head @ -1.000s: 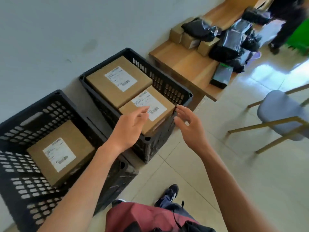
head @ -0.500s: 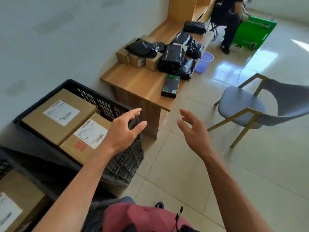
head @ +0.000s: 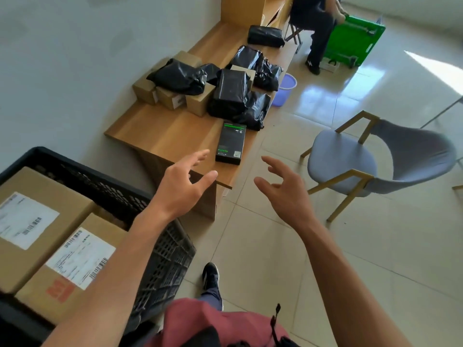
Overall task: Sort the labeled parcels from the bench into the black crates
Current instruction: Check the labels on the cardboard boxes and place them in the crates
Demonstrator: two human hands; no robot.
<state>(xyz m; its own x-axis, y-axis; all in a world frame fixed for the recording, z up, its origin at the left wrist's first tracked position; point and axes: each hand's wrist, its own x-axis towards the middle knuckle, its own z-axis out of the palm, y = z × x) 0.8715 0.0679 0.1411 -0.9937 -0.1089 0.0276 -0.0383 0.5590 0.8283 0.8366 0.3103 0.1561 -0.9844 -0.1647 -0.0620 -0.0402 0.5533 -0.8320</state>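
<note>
Change: a second ago both hands hovered at the smaller labeled box in the black crate; they have since left it and swung toward the surface, and the view has turned with them, so one crate has dropped out of sight.
Left hand [head: 180,189]: empty, fingers spread and relaxed, held in the air over the near corner of the surface, touching nothing.
Right hand [head: 285,194]: empty, fingers loosely bent and apart, over the floor tiles just off the surface's edge.
Black crate [head: 160,259]: lower left, holding two labeled cardboard boxes; the smaller box [head: 67,266] lies against the larger box [head: 32,221], both labels up.
Surface [head: 160,131]: wooden, along the wall, still loaded.
Remaining parcels: a black and green carton [head: 230,142] lying flat, nearest the hands; behind it a tall black-wrapped parcel [head: 230,92], several black bags [head: 178,77] and small brown boxes [head: 199,102] in a touching cluster; one more black bag [head: 265,35] well apart at the far end.
Surroundings: grey chair [head: 343,161] to the right; purple bucket [head: 285,88] on the floor; a seated person by a green bin [head: 353,38].
Task meaning: one drop looks finished and the next fetch begun; the black and green carton seems the likeliest pick. Much sorting remains.
</note>
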